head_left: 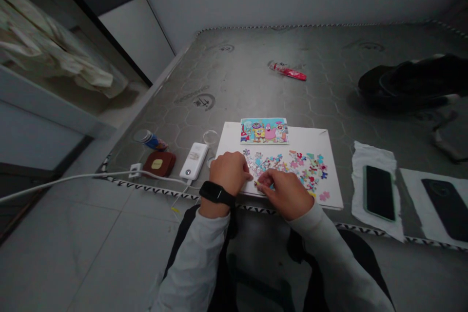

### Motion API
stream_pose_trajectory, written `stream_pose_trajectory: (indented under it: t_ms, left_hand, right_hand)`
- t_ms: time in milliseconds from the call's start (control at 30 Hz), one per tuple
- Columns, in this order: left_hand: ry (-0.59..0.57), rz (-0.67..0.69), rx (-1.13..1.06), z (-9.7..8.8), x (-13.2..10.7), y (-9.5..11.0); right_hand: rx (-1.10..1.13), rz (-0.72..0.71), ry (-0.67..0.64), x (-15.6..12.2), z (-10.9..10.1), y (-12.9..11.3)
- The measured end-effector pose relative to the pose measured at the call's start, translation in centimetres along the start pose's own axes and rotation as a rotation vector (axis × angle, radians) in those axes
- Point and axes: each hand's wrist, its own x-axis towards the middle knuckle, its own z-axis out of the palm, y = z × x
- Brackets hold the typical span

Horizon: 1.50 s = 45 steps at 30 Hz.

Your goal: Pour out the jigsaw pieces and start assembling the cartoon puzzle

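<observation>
Many small jigsaw puzzle pieces (309, 171) lie loosely spread over a white board (331, 156). A cartoon picture card (265, 131) rests at the board's far edge. My right hand (287, 190) pinches a tiny dark and yellowish puzzle piece (256, 184) between thumb and forefinger, low over the near part of the board. Close beside it on the left, my left hand (230, 171) is curled with its fingers together at the board's left part. Whatever those left fingertips hold is hidden. A black watch band is on the left wrist.
Left of the board are a white power bank (194, 161) with a cable, a brown box (159, 164) and a small bottle (151, 140). On the right, a phone (379, 192) lies on tissue near a second dark phone (446, 208). A red packet (288, 71) lies farther back.
</observation>
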Motion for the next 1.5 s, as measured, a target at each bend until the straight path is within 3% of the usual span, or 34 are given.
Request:
stream_pose_trajectory:
  t_ms: [367, 633, 1033, 1500]
  left_hand:
    - [0.002, 0.031, -0.036, 0.1, 0.1, -0.9]
    - [-0.017, 0.014, -0.035, -0.2, 0.0, -0.8]
    - [-0.01, 0.016, -0.032, 0.0, 0.0, -0.9]
    - [-0.013, 0.016, -0.044, -0.1, -0.1, -1.0]
  right_hand:
    - [-0.038, 0.01, 0.04, 0.5, 2.2, -0.3]
    - [-0.042, 0.031, 0.038, 0.6, 2.2, -0.8]
    - [-0.233, 0.045, 0.071, 0.1, 2.8, -1.7]
    - [-0.338, 0.134, -0.029, -0.4, 1.9, -2.9]
